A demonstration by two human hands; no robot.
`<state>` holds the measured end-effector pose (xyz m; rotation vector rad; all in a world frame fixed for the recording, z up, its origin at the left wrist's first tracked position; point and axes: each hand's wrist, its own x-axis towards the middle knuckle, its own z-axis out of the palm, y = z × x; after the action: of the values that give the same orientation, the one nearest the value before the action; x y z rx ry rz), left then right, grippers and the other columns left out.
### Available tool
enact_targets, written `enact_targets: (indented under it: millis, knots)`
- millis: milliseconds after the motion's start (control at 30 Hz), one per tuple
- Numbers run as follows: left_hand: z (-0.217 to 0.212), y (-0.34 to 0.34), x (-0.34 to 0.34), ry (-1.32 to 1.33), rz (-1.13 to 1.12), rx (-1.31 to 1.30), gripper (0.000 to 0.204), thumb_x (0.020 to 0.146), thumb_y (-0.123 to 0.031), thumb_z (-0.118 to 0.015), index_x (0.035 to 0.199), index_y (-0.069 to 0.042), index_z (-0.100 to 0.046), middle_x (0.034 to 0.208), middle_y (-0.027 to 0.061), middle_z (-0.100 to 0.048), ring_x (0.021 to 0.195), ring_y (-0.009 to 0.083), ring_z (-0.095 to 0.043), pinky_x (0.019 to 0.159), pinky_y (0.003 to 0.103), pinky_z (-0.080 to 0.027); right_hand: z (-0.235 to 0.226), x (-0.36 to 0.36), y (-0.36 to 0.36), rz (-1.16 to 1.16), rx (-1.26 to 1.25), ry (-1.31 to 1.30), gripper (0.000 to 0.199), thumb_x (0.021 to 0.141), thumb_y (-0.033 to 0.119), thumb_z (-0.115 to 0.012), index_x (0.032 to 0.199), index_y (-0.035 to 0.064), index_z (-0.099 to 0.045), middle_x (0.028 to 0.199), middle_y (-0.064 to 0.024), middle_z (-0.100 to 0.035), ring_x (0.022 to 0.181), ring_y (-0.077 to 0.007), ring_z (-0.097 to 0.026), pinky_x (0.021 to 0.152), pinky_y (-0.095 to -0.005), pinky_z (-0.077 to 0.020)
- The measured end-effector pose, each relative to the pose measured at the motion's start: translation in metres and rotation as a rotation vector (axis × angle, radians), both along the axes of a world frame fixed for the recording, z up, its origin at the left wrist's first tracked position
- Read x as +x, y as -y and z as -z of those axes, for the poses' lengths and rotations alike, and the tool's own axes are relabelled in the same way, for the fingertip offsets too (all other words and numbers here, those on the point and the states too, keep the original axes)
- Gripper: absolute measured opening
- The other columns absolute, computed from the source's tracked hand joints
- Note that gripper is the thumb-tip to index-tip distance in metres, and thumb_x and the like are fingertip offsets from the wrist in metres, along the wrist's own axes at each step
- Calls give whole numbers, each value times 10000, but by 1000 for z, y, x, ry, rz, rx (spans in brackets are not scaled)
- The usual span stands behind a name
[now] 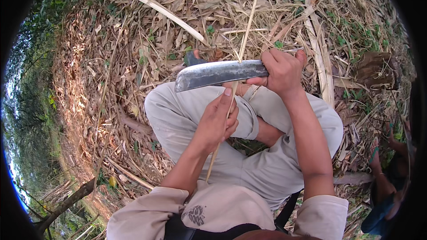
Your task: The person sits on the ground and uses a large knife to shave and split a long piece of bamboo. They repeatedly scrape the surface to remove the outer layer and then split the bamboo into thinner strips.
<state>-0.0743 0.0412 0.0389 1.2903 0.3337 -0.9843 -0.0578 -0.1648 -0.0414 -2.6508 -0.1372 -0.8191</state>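
Observation:
My right hand (283, 73) is closed around the handle end of a machete (213, 74), whose wide, dark-and-silver blade points left across my shins. A long, thin pale strip of what looks like bamboo or cane (250, 17) runs from the far ground, behind the blade, to my belly. Just below the blade, my left hand (216, 122) pinches this strip between thumb and fingers. The strip meets the blade near its middle and appears slightly forked at the far edge. The blade covers the exact point of contact.
I sit cross-legged on dry leaves. A pale split stick (164, 12) lies ahead to the left; long flat strips (322, 62) lie right of my knee. Beyond them is a brown stump (373, 71). Another person (387, 182) sits at the right edge. A branch (66, 206) slants at lower left.

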Motion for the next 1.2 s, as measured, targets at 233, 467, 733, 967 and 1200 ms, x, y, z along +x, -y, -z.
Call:
enact_targets:
  millis: [233, 467, 733, 967, 1200]
  knots:
    - [10, -33, -10, 110, 17, 127, 399, 1054, -446, -382, 871, -99, -452, 552, -22, -398, 346, 52, -314, 327, 200, -267, -5, 13, 40, 334, 794, -237, 714, 987, 647, -352, 706, 14, -529, 571, -39, -478, 487, -143, -483, 470, -301, -391]
    - [9, -12, 7, 225, 31, 66, 338, 1051, -397, -423, 1048, -73, -516, 585, -13, -450, 369, 65, -396, 366, 192, -346, -17, -3, -14, -2, 1263, -394, 656, 1028, 546, -378, 648, 22, -489, 560, 12, -418, 507, -94, -415, 479, -283, -341]
    - [6, 4, 9, 307, -22, -85, 331, 1050, -338, -451, 1172, -36, -509, 682, 29, -513, 497, 88, -497, 461, 209, -424, -22, -7, -16, -229, 705, -188, 620, 949, 571, -528, 679, 13, -520, 584, -97, -460, 517, -271, -498, 493, -370, -391]
    - [-14, 18, 14, 241, -25, -136, 272, 1051, -283, -467, 1148, -35, -521, 745, 27, -517, 520, 53, -421, 424, 197, -337, -21, -13, -14, -189, 502, -116, 685, 842, 728, -542, 708, 56, -546, 629, -76, -499, 508, -280, -561, 449, -379, -425]
    - [-6, 10, -4, 437, 50, 130, 288, 1051, -312, -474, 1022, -34, -544, 654, -44, -407, 492, 8, -299, 414, 186, -248, -25, -12, -12, -162, 177, -79, 760, 737, 846, -506, 727, 88, -566, 647, -37, -534, 492, -236, -587, 426, -386, -403]
